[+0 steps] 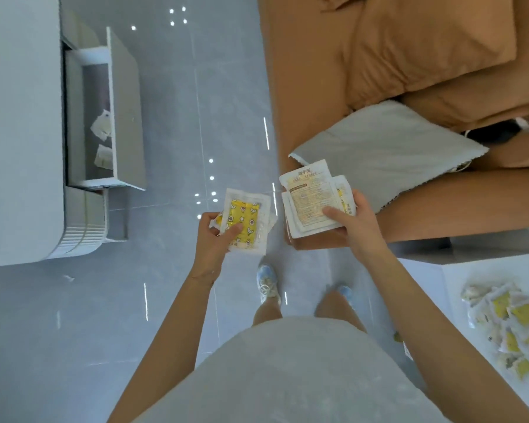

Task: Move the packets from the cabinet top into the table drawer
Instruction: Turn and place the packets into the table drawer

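Observation:
My left hand (216, 236) grips a small stack of clear packets with yellow patterned pads (246, 222), held over the floor. My right hand (353, 225) holds a second stack of packets (310, 206), printed white backs facing up. A pile of several more yellow-and-white packets (507, 322) lies on the white cabinet top (458, 288) at the lower right. At the upper left the white table (19, 132) has its drawer (127, 117) pulled open, with two packets (103, 138) lying inside.
A brown sofa (318, 71) with brown cushions and a grey pillow (388, 151) fills the upper right. Glossy grey floor tiles lie between table and sofa. My feet in light shoes (268, 283) stand on the tiles below my hands.

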`<state>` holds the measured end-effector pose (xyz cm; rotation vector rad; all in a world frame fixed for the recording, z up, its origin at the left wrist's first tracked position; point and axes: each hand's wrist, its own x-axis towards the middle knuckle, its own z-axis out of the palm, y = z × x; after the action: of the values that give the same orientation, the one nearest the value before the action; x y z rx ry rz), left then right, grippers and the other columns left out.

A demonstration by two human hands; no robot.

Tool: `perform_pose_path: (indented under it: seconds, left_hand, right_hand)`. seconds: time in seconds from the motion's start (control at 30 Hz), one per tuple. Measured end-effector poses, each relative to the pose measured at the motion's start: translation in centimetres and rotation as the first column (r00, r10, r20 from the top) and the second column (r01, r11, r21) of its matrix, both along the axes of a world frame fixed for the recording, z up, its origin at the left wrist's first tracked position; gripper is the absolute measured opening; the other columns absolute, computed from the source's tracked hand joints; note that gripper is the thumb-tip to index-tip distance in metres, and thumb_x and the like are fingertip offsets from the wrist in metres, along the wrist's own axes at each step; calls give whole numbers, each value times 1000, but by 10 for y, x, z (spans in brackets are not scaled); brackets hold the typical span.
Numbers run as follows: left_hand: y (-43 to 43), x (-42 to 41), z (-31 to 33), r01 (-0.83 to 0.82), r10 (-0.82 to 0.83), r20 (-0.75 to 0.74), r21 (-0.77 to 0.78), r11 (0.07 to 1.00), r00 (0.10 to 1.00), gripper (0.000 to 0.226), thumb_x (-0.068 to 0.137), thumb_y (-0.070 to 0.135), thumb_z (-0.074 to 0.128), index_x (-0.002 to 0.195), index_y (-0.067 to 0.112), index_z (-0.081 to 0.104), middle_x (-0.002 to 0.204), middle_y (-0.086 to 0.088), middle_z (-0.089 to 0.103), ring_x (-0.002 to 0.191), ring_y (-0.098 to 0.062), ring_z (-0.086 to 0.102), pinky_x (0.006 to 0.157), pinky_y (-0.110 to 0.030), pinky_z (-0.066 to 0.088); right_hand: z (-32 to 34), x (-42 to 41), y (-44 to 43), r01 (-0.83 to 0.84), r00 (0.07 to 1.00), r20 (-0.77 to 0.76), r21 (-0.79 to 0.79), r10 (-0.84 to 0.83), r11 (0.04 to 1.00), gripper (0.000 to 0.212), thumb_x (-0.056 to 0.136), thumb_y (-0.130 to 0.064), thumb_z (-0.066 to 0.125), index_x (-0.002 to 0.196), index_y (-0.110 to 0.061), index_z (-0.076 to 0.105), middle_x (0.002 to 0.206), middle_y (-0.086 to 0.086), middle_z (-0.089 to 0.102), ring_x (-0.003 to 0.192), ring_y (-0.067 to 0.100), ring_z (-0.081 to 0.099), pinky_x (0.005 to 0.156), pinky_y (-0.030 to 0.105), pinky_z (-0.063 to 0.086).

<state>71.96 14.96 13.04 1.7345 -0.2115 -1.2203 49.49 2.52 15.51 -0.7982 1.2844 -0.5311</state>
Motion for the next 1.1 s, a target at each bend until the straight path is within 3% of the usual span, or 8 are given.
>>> perform_pose_path:
  seconds: [0.23,0.4,0.57,0.73,0.93,1.1]
  left_hand:
    - [4,92,3,-204,202,-27,-57,977,979,32,85,5,66,97,26,46,99,-3,66,83,-14,68,65,-24,56]
    - [-11,140,-6,-304,302,-50,-49,951,952,32,86,5,65,99,26,45,101,-2,65,85,-15,67,67,-24,57]
    - [-39,193,-10,-409,406,-63,-28,912,911,31,87,8,65,101,26,44,104,-3,65,88,-18,67,73,-29,57]
    - [-70,253,-4,-485,485,-20,-7,874,874,31,86,8,66,96,28,45,104,-6,65,85,-18,67,72,-29,57]
    - [-100,321,7,-627,626,-38,-21,779,779,31,86,6,65,94,28,43,96,-1,65,74,-11,68,60,-21,57]
    - [-115,383,2,-685,685,-32,-29,728,728,32,86,5,65,92,26,42,96,0,65,80,-15,67,62,-25,58]
  right_hand:
    - [10,116,-29,-176,983,47,-2,176,984,35,85,0,66,108,-24,56,108,-1,69,97,18,69,72,28,59]
    - [2,186,-61,-270,962,37,21,270,963,38,83,-1,69,110,-24,54,113,2,68,102,22,68,85,42,57]
    - [-9,256,-97,-359,933,20,42,359,932,39,82,-2,69,112,-23,54,112,2,68,104,23,67,87,42,56]
    - [-4,330,-139,-461,887,-12,44,461,887,36,83,-2,69,110,-22,55,111,3,68,102,22,68,70,28,56]
    - [8,421,-188,-580,813,-30,55,582,813,43,84,-2,68,121,-13,51,117,5,66,101,19,68,73,28,58]
    - [9,497,-217,-629,777,-48,3,628,778,43,84,1,67,122,-12,50,113,4,66,97,17,67,69,23,59]
